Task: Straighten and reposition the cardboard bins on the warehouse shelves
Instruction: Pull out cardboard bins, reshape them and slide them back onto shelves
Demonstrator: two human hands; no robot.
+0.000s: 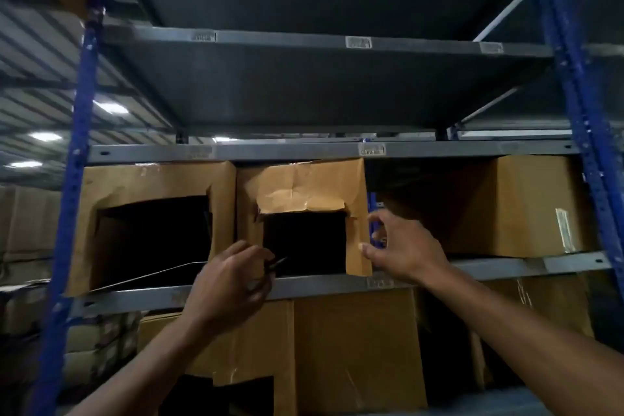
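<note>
Three brown cardboard bins are seen on one grey steel shelf (324,290) between blue uprights: a left bin (152,186) and a middle bin (304,186), each cut with a dark square front opening, the middle one's flap creased and folded upward. A closed right bin (533,203) is set apart, seemingly turned at an angle. More bins (354,348) are stacked on the level below.

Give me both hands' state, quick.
Left hand: closed around a thin dark object, too blurred to identify.
Right hand: open, thumb and fingertips at the middle bin's right edge; no grip.
</note>
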